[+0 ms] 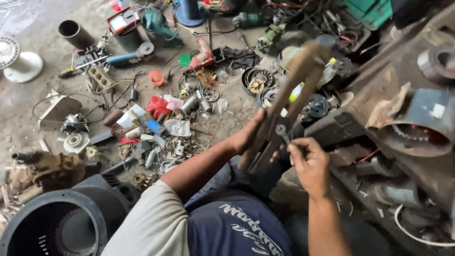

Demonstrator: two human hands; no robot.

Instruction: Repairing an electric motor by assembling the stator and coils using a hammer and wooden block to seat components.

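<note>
My left hand [250,135] grips the lower part of a long wooden frame [289,95] made of two brown slats, held tilted up toward the upper right. My right hand [308,161] pinches a small metal wrench [282,131] against a fastener on the lower part of that frame. Both hands are in front of my body, above my dark blue shirt. The upper end of the frame is blurred.
The concrete floor is strewn with power drills [201,57], wire coils, small parts and scraps. A large dark motor housing [57,223] sits bottom left, a white spool [19,59] far left. A motor stator [417,128] and greasy workbench [379,85] stand at right.
</note>
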